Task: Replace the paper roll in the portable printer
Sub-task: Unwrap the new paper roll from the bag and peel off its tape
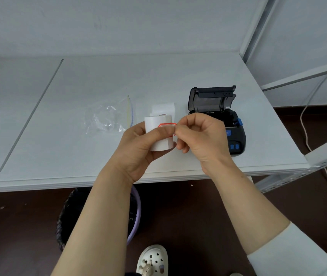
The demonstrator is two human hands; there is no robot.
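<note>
Roll (159, 134) is clamped in left hand (136, 144); right hand (200, 136) is pinched on its red-edged sticker (166, 125), probably the seal. If yanked, paper could be torn or unspooled before the printer (218, 116), open at centre right, is loaded.

Two bare forearms, left hand (138, 144) and right hand (202, 136) ringless. White sleeve (298, 253) pushed up, lower right. White perforated clog (152, 259) with charms, bottom centre.

White table (63, 136) — open black printer (218, 120), clear plastic bag (109, 116), paper strip (163, 108) on it
</note>
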